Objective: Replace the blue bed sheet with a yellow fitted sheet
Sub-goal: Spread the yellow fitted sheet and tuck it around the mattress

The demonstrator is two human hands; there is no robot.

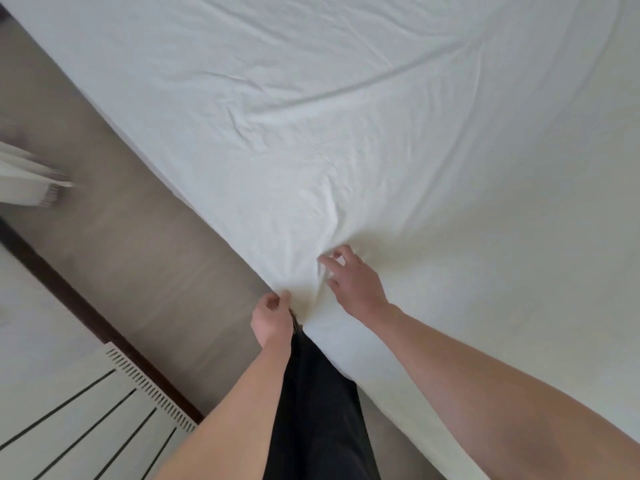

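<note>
A pale, off-white to faintly yellow sheet (363,116) covers the whole mattress, with creases running toward its near edge. My left hand (272,315) pinches the sheet's edge where it drops over the mattress side. My right hand (353,280) lies on top of the bed just inside that edge, fingers spread and slightly bent, touching a bunched fold of the fabric. No blue sheet is in view.
A strip of grey-brown floor (114,209) runs along the left of the bed. A white radiator (104,410) stands at the lower left by a dark skirting board. White cloth (24,181) hangs at the far left. My dark trouser leg (318,410) is against the bed.
</note>
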